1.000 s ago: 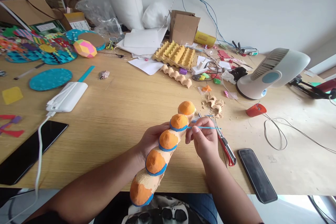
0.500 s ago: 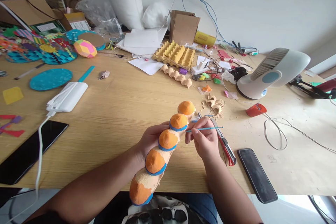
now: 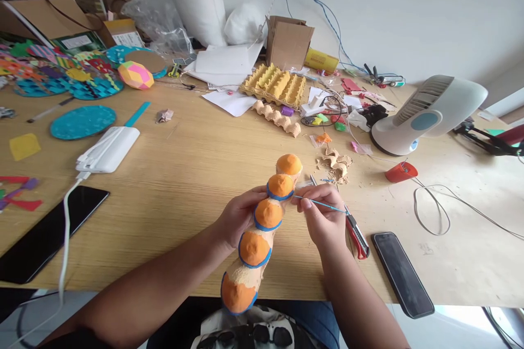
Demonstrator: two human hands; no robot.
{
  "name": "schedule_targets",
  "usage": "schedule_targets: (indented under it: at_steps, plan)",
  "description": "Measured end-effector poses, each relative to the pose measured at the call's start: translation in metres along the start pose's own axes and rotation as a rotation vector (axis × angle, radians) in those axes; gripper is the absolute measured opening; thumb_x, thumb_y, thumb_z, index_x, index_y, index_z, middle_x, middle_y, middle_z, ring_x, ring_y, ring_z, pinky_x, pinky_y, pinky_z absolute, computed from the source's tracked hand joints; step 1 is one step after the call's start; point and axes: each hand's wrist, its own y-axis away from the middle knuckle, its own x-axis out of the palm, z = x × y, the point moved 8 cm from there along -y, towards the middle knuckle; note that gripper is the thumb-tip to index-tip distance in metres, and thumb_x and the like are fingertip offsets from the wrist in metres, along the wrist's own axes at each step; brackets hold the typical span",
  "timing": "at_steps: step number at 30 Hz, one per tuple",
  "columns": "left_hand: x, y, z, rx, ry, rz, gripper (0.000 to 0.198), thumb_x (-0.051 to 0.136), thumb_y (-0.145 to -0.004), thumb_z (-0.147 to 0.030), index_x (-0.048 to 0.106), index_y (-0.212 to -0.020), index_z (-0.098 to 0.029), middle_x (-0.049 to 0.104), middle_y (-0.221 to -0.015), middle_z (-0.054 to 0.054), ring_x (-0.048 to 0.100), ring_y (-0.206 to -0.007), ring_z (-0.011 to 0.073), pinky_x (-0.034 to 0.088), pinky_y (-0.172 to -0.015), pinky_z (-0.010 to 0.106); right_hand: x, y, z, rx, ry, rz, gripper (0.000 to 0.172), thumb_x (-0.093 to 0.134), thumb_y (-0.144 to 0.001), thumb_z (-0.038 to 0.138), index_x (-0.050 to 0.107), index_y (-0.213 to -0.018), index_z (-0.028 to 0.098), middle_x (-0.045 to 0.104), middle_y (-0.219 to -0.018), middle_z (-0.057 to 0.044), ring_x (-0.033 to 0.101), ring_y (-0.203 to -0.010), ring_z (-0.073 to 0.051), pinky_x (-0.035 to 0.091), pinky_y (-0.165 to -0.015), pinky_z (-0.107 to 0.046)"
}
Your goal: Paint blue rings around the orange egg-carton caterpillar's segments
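Note:
My left hand [image 3: 241, 215] is closed round the left side of an egg-carton strip [image 3: 268, 236], its fingers partly hidden behind it. Orange clay caps the row of bumps on the strip, and blue clay edges most of them. The strip slants from mid-table down to my lap. My right hand [image 3: 325, 218] pinches a thin blue stick [image 3: 323, 204] whose left tip is beside the second bump from the far end; whether it touches I cannot tell. A red-handled utility knife [image 3: 357, 234] lies just right of my right hand, partly covered by it.
A phone [image 3: 403, 275] lies at the right front edge, and a white power bank [image 3: 108, 148] cabled to a black phone [image 3: 53, 234] at left. Carton scraps [image 3: 335, 162], a red cup [image 3: 401, 172] and a white fan [image 3: 426, 114] stand beyond. Yellow egg trays [image 3: 274, 84] are at the back.
The strip has turned more upright in view, its near end swinging right. The blue stick has tilted, its right end now lower. My right hand has shifted slightly right.

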Motion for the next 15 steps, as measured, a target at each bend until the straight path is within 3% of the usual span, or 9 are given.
schedule_targets:
  at_steps: [6,15]
  plan:
    - [-0.001,-0.001,0.000,0.062,0.016,0.011,0.015,0.074,-0.081,-0.032,0.081,-0.094,-0.027,0.081,-0.091,0.008,0.074,-0.095,0.0339,0.050,-0.084,0.040,0.007,0.000,0.007,-0.061,0.162,0.095,0.014,0.077,-0.090,0.031,0.069,-0.081,0.025,0.070,-0.079,-0.003,0.064,-0.074,-0.019,0.051,-0.069,-0.034]
    - [0.004,0.001,-0.006,0.124,-0.006,-0.028,0.013,0.077,-0.080,-0.027,0.082,-0.091,-0.021,0.081,-0.093,0.006,0.074,-0.090,0.0242,0.053,-0.084,0.033,0.008,-0.002,0.018,-0.176,0.352,0.129,0.014,0.076,-0.090,0.021,0.070,-0.078,0.024,0.060,-0.076,0.000,0.057,-0.072,-0.017,0.045,-0.066,-0.033]
